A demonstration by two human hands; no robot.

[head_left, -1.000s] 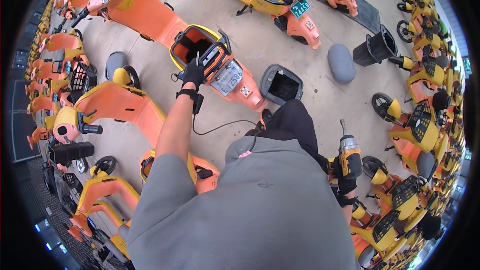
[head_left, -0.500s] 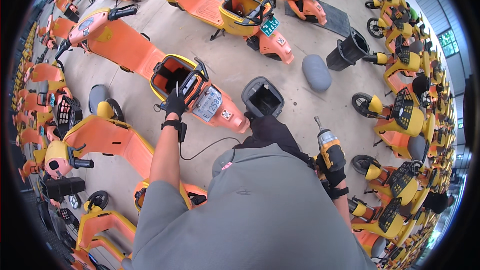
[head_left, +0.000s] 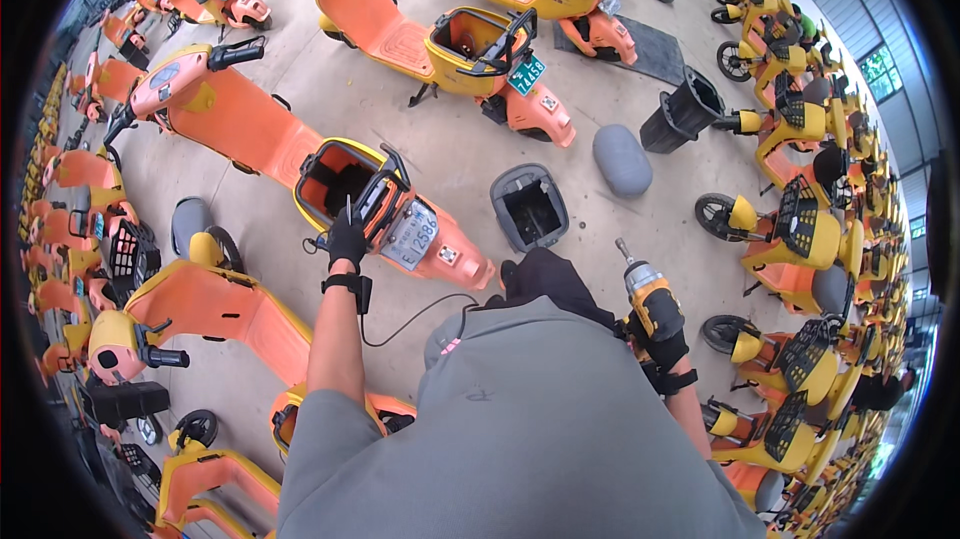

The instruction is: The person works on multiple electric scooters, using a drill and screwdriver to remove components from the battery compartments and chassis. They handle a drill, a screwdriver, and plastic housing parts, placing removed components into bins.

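My left hand (head_left: 347, 241), in a black glove with a black band at the wrist, is at the near rim of an orange and yellow scooter's (head_left: 273, 129) open seat compartment (head_left: 318, 179). Its fingers are closed; a thin pale tip pokes up from them, too small to name. Beside the hand is the scooter's rear licence plate (head_left: 410, 236). On my right side, my gloved right hand (head_left: 662, 344) grips a yellow and black cordless impact driver (head_left: 655, 304), its socket bit pointing forward, away from the scooter. A dark cable (head_left: 415, 324) curves between my left wrist and my waist.
A black-grey plastic bin (head_left: 507, 214) lies opening-up on the concrete floor ahead of my legs. Beyond it are a grey scooter seat (head_left: 622, 161) and black stacked bins (head_left: 682, 111). Another scooter (head_left: 225, 304) stands close on my left; rows of yellow scooters (head_left: 800, 229) line the right.
The view has tilted slightly, so the scooter and floor items sit a little lower or further left. My left hand stays at the compartment rim, and the driver remains in my right hand.
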